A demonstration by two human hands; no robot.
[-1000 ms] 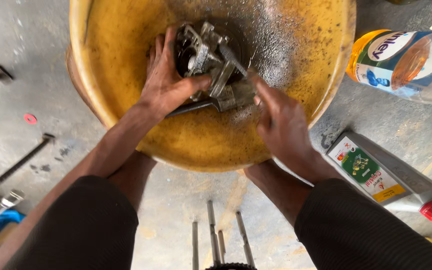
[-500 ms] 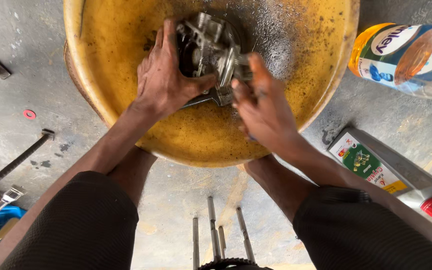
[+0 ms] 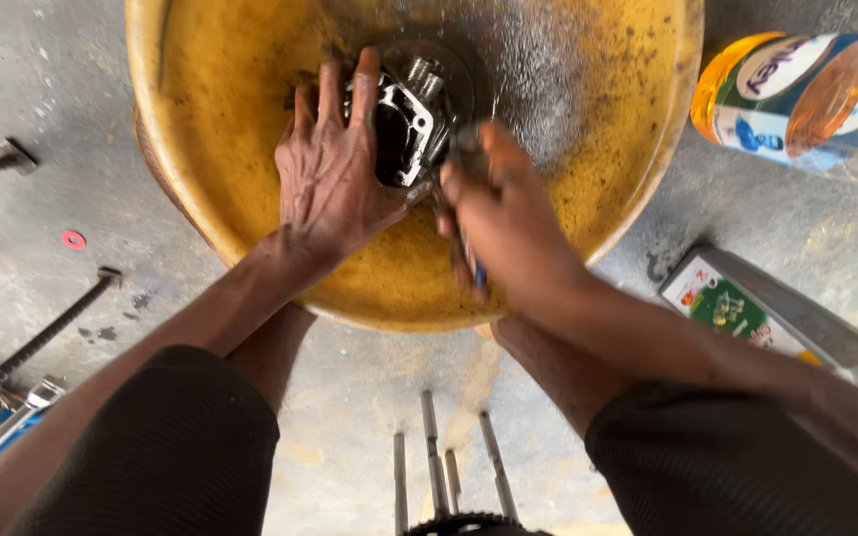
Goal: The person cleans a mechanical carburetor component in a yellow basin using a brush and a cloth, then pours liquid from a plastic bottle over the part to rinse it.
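Plastic bottle (image 3: pixel 806 99): orange-tinted, lying well right of the fingers.
Flat can (image 3: pixel 777 323): grey, green label, lower right of fingers.
Long bolts (image 3: pixel 57 323): far left.
Red washer (image 3: pixel 73 239): left on floor.
Steel rods (image 3: pixel 444 467): below, near knees.

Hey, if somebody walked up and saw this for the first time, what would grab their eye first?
The big yellow basin at top centre, grimy and speckled inside, where the left hand grips a dark metal engine part. Beside it the right hand closes around a thin tool. At top right an orange plastic bottle lies on the concrete floor.
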